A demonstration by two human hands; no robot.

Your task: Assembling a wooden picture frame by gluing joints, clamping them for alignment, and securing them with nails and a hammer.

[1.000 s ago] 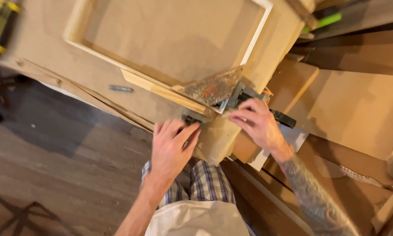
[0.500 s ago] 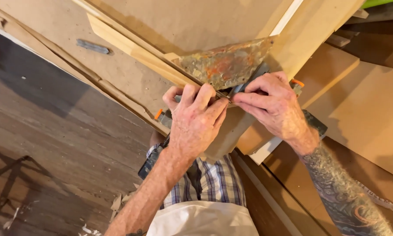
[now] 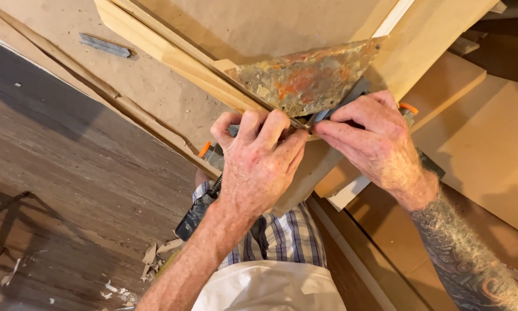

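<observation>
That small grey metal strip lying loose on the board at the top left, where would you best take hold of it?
Probably across the middle of the grey metal strip, pinching its two long edges from above. It lies flat on the fibreboard panel, long and narrow, so only its narrow width fits between fingertips. Nothing lies close around it; both hands are busy elsewhere.

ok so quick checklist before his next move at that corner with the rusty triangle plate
1. Left hand on the work: ok, its fingers curl over the lower edge of the rusty triangular metal plate.
2. Right hand on the work: ok, fingertips pinch at a grey clamp bar beside the plate.
3. Plate seated at the corner of the pale wooden frame: ok, it lies flat across the joint.
4. Clamp tight: cannot tell, the hands hide the jaws.
5. Loose small grey metal strip out of the way: ok, it lies apart on the brown board.
6. Floor underfoot: not ok, wood scraps lie there.
</observation>
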